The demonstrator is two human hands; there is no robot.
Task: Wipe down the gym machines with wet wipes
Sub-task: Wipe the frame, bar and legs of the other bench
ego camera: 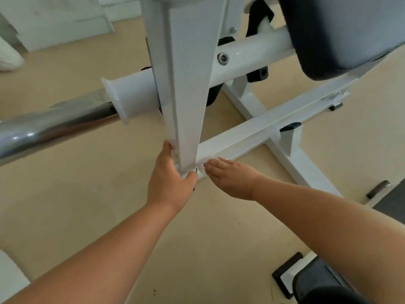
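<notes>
A white gym machine fills the view. Its upright post (186, 88) runs down to a floor beam (252, 132). My left hand (169, 181) grips the foot of the post, with a white wet wipe (185, 173) bunched under the fingers and thumb. My right hand (230, 175) lies flat with straight fingers on a second wet wipe (205, 162), pressed onto the beam right beside the post.
A chrome bar (43, 128) with a white sleeve (131, 95) juts out to the left. A black pad (341, 31) sits top right. Another black pad and bracket (306, 279) stand at the lower right. Beige floor (87, 194) surrounds the frame.
</notes>
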